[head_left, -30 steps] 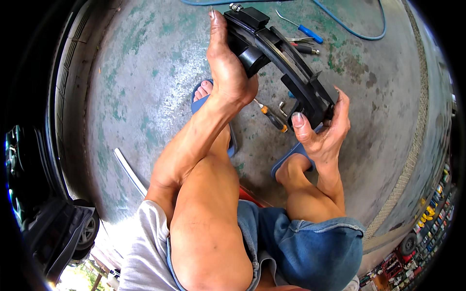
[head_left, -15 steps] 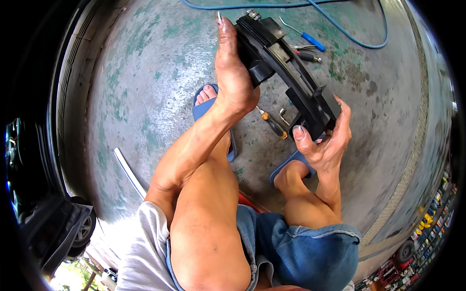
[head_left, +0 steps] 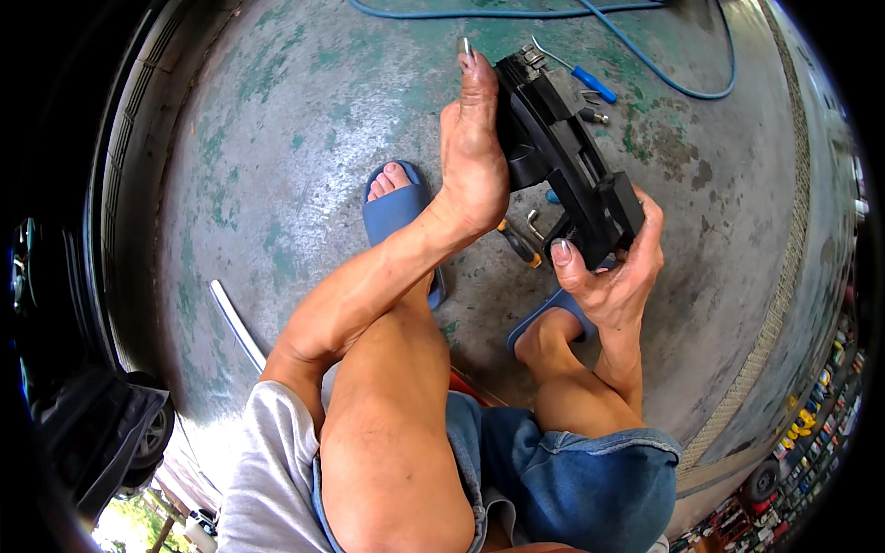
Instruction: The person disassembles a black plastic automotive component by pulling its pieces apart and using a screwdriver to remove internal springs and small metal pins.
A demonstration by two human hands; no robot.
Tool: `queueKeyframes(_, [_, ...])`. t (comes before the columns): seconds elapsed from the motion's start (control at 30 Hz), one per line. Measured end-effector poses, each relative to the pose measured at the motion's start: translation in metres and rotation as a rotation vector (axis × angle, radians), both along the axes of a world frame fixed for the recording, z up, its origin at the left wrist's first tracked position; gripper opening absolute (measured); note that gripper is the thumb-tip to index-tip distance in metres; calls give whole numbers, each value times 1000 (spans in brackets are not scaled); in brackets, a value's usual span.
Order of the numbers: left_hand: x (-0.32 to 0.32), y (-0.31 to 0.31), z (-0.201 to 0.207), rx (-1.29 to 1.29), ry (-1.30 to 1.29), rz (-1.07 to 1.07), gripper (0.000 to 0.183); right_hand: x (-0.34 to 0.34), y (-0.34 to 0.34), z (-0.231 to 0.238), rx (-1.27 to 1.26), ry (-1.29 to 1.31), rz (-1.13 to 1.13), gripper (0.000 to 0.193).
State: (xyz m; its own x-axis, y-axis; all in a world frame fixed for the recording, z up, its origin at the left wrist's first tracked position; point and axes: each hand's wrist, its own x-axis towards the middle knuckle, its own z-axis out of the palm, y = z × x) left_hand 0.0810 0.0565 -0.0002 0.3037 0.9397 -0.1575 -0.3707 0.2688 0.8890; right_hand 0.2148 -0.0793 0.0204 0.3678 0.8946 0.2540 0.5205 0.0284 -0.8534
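Over the floor I hold a long black molded part (head_left: pixel 576 175) that looks like a piece of a vehicle, with slots, ribs and a metal fitting at its upper end. Its exact kind does not show. My left hand (head_left: pixel 475 152) grips its upper left side, the thumb pointing up and the other fingers hidden behind it. Closed round the lower right end is my right hand (head_left: pixel 618 267), its thumb on the near side and its fingers on the far side. The part slants from upper left to lower right.
On the floor beyond the part lie a blue-handled hooked pick (head_left: pixel 595 85) and a blue hose (head_left: pixel 516 14). An orange-and-black screwdriver (head_left: pixel 521 247) is partly hidden below the part. A silver strip (head_left: pixel 237 324) lies at left. A wheel (head_left: pixel 155 433) shows at lower left.
My left hand has moved right and slightly down, turning the black part to a steeper, more foreshortened slant. My right hand has stayed nearly in place. The screwdriver is now more covered.
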Motion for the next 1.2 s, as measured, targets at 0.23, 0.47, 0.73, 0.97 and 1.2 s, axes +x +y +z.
queueKeyframes(0.23, [3,0,-1,31,37,-33,82,4,-2,0,24,-42,-1,79])
queueKeyframes(0.47, [-1,4,24,-154,-277,87,64,4,0,2,19,-51,43,78])
queueKeyframes(0.73, [-32,35,7,-139,-344,297,67,27,-3,-18,-19,39,-60,70])
queueKeyframes(0.97, [-29,24,7,-279,-363,225,63,59,24,-122,-325,-256,-131,75])
queueKeyframes(1.2, [-41,28,2,-267,-360,260,66,24,37,-142,-373,-291,138,70])
